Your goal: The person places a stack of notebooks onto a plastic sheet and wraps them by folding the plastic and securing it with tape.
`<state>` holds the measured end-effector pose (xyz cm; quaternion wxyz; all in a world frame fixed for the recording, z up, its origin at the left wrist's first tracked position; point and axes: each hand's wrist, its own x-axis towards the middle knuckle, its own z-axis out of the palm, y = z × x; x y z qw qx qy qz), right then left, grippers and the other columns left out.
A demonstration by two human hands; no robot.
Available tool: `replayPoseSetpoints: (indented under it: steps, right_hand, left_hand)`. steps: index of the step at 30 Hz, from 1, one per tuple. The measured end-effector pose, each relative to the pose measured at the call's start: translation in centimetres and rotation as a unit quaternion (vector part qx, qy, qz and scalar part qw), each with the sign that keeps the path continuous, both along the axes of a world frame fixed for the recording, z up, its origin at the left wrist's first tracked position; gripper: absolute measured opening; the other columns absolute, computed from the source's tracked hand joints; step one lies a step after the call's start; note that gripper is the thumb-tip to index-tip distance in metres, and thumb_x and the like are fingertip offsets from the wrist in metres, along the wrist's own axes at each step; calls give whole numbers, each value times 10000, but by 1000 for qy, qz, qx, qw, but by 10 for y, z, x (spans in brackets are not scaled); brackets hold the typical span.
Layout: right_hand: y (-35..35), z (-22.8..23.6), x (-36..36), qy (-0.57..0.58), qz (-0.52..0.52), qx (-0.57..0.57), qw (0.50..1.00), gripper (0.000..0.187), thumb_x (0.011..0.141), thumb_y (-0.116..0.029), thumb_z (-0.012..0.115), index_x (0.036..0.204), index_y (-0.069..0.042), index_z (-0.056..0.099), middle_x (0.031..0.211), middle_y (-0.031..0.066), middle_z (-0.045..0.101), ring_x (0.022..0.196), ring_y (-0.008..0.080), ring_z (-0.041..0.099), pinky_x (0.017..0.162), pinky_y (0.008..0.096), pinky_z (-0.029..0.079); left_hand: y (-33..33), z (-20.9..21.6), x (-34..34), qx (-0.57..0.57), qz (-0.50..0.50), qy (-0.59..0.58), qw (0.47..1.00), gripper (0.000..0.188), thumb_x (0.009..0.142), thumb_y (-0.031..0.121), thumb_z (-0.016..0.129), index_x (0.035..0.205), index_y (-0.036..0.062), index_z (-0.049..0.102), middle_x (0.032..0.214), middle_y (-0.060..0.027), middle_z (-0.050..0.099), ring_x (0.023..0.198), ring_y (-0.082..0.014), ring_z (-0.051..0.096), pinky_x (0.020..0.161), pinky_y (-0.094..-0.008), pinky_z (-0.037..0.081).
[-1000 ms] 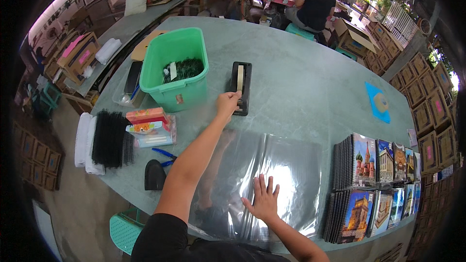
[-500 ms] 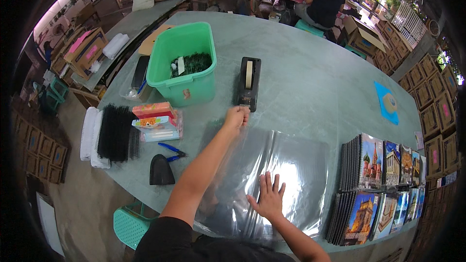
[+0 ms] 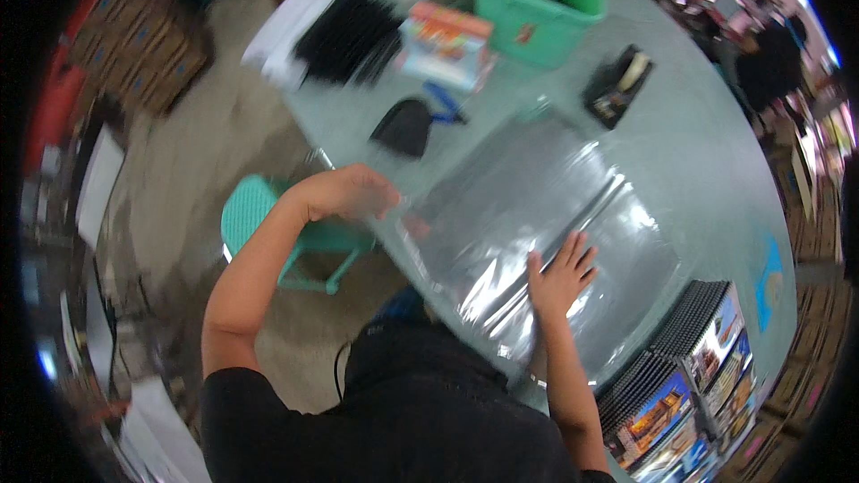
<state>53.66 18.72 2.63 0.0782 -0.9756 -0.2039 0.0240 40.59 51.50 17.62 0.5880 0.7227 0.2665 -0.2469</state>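
Observation:
Clear plastic sheeting (image 3: 501, 179) with shiny creases lies spread over the near part of the table. My right hand (image 3: 560, 283) rests flat on it, fingers spread and holding nothing. Over the table's left edge, beside a corner of the sheeting, is my left hand (image 3: 351, 193); motion smears its fingers, and whether they hold anything is unclear. Beyond the sheeting's far corner stands a black tape dispenser (image 3: 608, 97) with a pale roll. Blue-handled pliers (image 3: 445, 105) lie next to a dark rounded object (image 3: 403, 129).
A green tub (image 3: 539, 22) stands at the far side, with boxed packs (image 3: 445, 46) and black wire coils (image 3: 347, 34) left of it. Spiral-bound notebooks (image 3: 658, 416) are stacked at the right. A green stool (image 3: 255, 219) is by the left edge.
My left hand has left the tape dispenser and come back toward the table's left edge. The view has turned left. My right hand stays flat on the sheeting.

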Motion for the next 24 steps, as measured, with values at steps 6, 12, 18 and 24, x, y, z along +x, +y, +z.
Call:
replayPoseSetpoints:
  steps: [6,12,18,24]
  right_hand:
    - [-7,-7,9,26,32,-48,998,840,847,-584,388,1423,-31,126,1489,159,101,1356,418,41,1056,580,53]
    - [-10,-11,10,41,60,-61,995,859,849,-643,308,1430,-48,96,1496,146,67,1357,420,21,1059,577,49]
    - [-37,6,14,-18,86,78,993,860,798,-511,549,1436,-103,140,1488,171,86,1359,410,44,1049,597,61]
    - [-62,50,-45,-40,87,171,981,759,827,-462,520,1421,-104,213,1490,164,88,1364,398,39,1053,584,57]
  left_hand:
    - [-106,-92,-176,-205,54,103,972,253,856,295,573,919,64,654,726,12,603,560,-67,459,480,-215,373]
    - [-141,-138,-254,194,-119,291,929,396,742,403,690,780,9,658,665,-82,603,584,-178,558,503,-325,431]
    - [-108,-105,-238,281,137,52,949,358,759,407,633,949,104,638,932,-131,623,874,-306,600,734,-402,478]
    - [-164,-84,-188,403,-279,-79,868,619,837,463,541,1309,84,411,1364,-199,345,1286,-368,286,1033,-479,262]
